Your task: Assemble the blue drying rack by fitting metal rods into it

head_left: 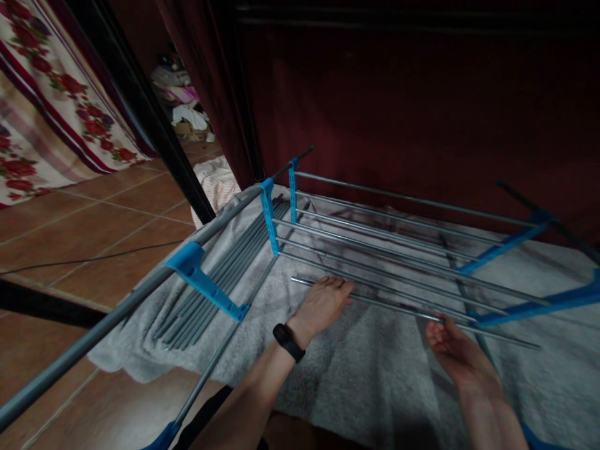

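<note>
Steadying the loose rod [394, 304] beside the rack's bars [389, 254], I held it pinched in my right hand [452, 350], my left hand [323, 303] over it, grip hidden; lining it up with the blue brackets [270, 215] probably came next.

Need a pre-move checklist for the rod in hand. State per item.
1. Right hand on rod: ok, thumb and fingers pinch it.
2. Left hand grip: cannot tell, fingers lie over the rod and hide their hold.
3. Rod's left end in a bracket: not ok, end is free.
4. Nearer left bracket carrying crossrods: not ok, none seen in it.
5. Spare rods within view: ok, bundled on the blanket.
6. Nearest right blue part: cannot tell, mostly out of frame.
</note>
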`<control>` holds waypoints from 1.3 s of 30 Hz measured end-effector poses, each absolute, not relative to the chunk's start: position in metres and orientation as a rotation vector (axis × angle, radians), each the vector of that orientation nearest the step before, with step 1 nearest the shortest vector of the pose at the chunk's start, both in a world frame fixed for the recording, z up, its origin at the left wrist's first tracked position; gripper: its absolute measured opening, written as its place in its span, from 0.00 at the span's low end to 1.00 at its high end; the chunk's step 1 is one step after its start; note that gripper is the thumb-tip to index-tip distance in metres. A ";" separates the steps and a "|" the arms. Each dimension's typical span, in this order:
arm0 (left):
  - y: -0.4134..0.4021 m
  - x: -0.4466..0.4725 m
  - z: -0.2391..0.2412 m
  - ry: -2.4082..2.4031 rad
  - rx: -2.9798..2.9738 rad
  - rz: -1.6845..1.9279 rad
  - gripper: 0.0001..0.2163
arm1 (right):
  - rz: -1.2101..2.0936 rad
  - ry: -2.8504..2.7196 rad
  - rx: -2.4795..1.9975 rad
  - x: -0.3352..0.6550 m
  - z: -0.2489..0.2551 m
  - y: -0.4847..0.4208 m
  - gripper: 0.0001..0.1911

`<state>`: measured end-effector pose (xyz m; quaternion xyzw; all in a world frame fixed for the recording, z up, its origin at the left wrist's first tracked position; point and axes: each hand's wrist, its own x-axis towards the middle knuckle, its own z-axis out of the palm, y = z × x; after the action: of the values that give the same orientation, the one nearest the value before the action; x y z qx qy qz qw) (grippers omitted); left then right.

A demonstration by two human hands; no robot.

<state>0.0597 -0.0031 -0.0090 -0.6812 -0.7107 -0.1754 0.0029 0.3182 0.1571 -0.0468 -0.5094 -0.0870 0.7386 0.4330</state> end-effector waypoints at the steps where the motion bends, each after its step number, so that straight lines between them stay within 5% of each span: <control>1: -0.003 0.058 -0.008 -2.235 -2.141 -0.558 0.06 | 1.836 -0.212 -1.271 0.319 -0.048 0.158 0.10; 16: -0.019 0.001 0.006 -2.458 -1.800 -0.641 0.06 | 1.723 -0.227 -1.261 0.324 -0.037 0.160 0.07; 19: -0.019 -0.003 0.001 -2.557 -1.601 -0.984 0.07 | 1.721 -0.162 -1.266 0.321 -0.033 0.157 0.09; 25: -0.016 -0.001 -0.002 -2.607 -1.119 -2.527 0.10 | 1.714 -0.114 -1.292 0.315 -0.027 0.154 0.11; 28: -0.017 0.002 0.004 -2.427 -0.833 -3.018 0.16 | 1.722 -0.141 -1.300 0.315 -0.031 0.156 0.10; 32: -0.014 0.004 0.007 -2.285 -0.424 -3.305 0.15 | 1.734 -0.178 -1.259 0.315 -0.042 0.158 0.10; 39: -0.009 0.004 0.001 -2.115 -0.118 -3.307 0.12 | 1.790 -0.327 -1.254 0.320 -0.058 0.159 0.08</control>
<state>0.0035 -0.0086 0.0014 -0.0277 -0.4975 -0.7779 -0.3830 0.3196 0.1593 -0.0578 -0.5069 -0.1321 0.7237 0.4492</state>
